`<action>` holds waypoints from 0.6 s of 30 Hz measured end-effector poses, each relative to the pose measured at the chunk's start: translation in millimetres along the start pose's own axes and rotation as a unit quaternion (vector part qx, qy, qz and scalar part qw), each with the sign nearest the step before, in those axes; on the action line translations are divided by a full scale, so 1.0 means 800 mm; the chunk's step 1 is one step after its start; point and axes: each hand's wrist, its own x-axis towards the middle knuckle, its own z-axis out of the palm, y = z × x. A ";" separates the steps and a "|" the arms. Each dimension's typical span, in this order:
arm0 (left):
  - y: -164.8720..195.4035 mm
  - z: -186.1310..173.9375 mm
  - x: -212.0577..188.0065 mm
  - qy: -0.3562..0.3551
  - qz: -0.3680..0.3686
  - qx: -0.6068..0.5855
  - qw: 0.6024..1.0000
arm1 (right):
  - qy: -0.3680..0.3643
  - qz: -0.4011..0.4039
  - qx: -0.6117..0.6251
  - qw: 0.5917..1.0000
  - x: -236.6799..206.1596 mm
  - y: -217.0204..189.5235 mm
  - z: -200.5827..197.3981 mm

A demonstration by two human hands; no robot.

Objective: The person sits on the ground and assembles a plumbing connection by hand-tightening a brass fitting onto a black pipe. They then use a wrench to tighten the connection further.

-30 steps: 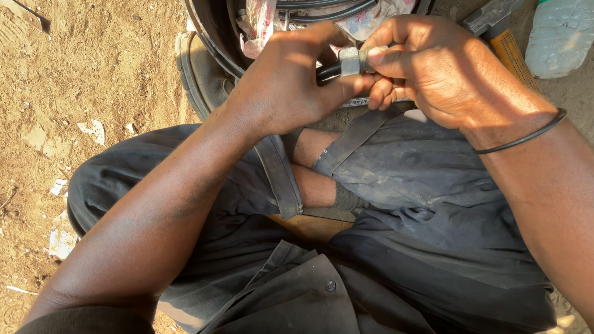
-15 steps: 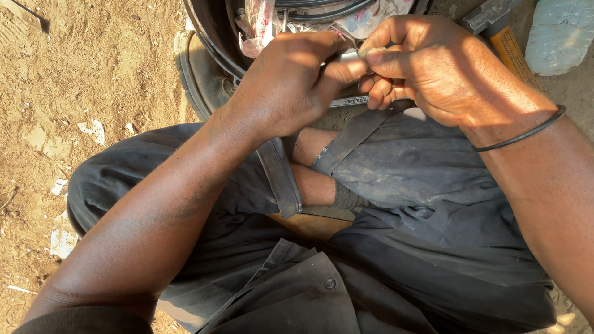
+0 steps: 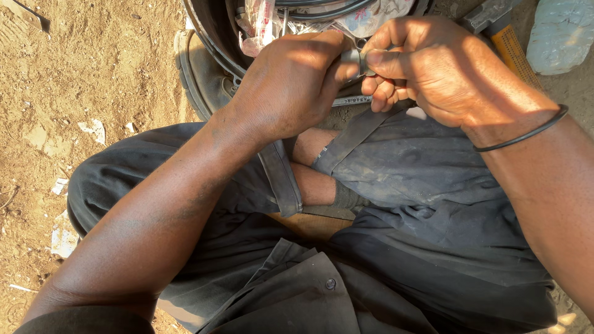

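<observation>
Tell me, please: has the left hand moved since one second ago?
Barely. The left hand stays pressed to the right hand around the small grey metal piece, in front of the dark tyre; only its fingers shifted slightly.

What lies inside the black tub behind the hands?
The tub holds crumpled plastic wrappers and dark cable loops. The left hand, the right hand and the frame's top edge hide the rest.

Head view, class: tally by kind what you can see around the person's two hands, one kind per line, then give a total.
Hands: 2, left hand, right hand, both with a grip on the small metal piece
Small metal piece: 1
Black wrist band: 1
Hammer: 1
Black tub: 1
Total: 6
</observation>
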 end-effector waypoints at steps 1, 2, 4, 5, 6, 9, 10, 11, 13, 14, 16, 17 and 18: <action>0.000 0.001 0.001 0.013 0.007 -0.006 1.000 | -0.001 -0.001 0.005 1.000 0.000 0.000 -0.001; -0.001 0.002 0.001 0.026 0.013 -0.013 0.999 | -0.002 -0.001 0.010 1.000 0.000 0.000 -0.001; -0.003 0.002 0.001 0.038 0.034 -0.001 0.999 | -0.006 -0.003 0.011 1.000 0.000 0.001 -0.003; -0.004 0.002 0.000 0.044 0.043 0.006 0.998 | -0.008 -0.005 0.008 1.000 -0.001 0.001 -0.003; -0.004 0.001 -0.001 0.043 0.046 -0.014 0.998 | -0.011 -0.007 0.005 1.000 0.000 0.001 -0.003; -0.004 -0.001 -0.003 0.029 0.040 -0.025 0.998 | -0.019 -0.018 0.000 1.000 0.000 0.003 -0.002; -0.003 0.000 -0.001 0.020 0.026 0.004 0.999 | -0.014 -0.005 0.003 1.000 0.000 0.003 -0.002; -0.002 0.000 -0.001 0.010 0.012 0.034 0.999 | -0.008 0.008 0.007 1.000 0.000 0.004 -0.001; 0.000 -0.001 0.000 0.020 0.021 0.018 0.999 | -0.010 0.016 0.022 1.000 0.001 0.005 -0.001; 0.001 -0.001 0.000 0.025 0.026 0.010 0.999 | -0.016 0.011 0.031 0.999 0.002 0.005 -0.002; 0.002 -0.003 0.000 0.056 0.054 -0.002 0.997 | -0.019 0.013 0.040 0.999 0.002 0.007 -0.003; 0.002 -0.004 0.000 0.072 0.069 -0.007 0.995 | -0.015 0.019 0.039 0.999 0.002 0.008 -0.003; 0.002 -0.005 -0.001 0.028 0.042 0.008 0.999 | -0.011 0.025 0.040 0.999 0.001 0.009 -0.003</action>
